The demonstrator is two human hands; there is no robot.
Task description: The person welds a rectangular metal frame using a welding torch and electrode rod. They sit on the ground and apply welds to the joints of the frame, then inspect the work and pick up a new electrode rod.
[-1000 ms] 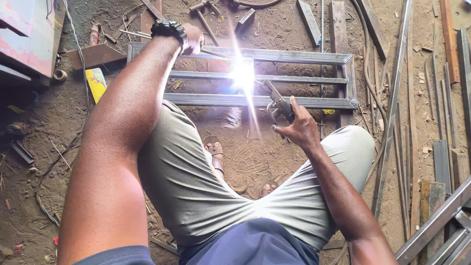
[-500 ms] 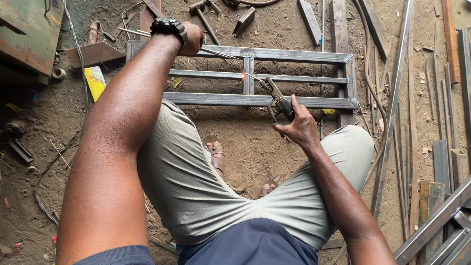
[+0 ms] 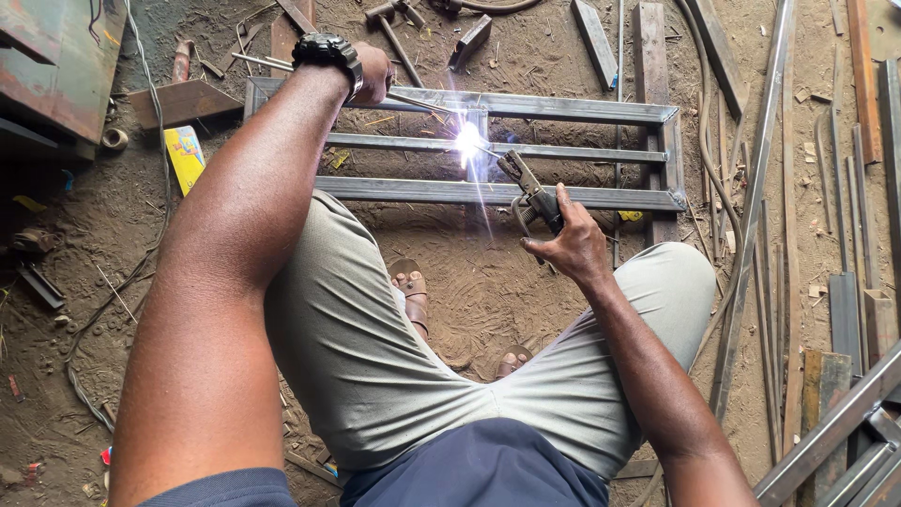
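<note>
Down on the dirt floor (image 3: pixel 488 282), the metal frame (image 3: pixel 563 108) lay flat in front of the squatting person's knees, its three long bars running across and a short upright joining them near the middle. The right hand (image 3: pixel 574 246) was wrapped tight around the electrode holder (image 3: pixel 530 192), whose rod slanted up and left to the weld spark (image 3: pixel 467 141) burning against that upright at the middle bar. The left hand (image 3: pixel 373 73), with a black wristwatch (image 3: pixel 327 49) on the wrist, rested on the frame's far bar near its left corner; its fingers appeared curled, though the wrist hid whether they gripped anything. Bare ground stayed open between the near bar and the sandalled feet (image 3: pixel 413 291). On the right side, long steel strips (image 3: pixel 751 207) lay close against the frame's end, leaving little room there, and a hammer (image 3: pixel 389 23) and offcuts crowded the far edge. A yellow packet (image 3: pixel 185 155) lay just left of the frame.
</note>
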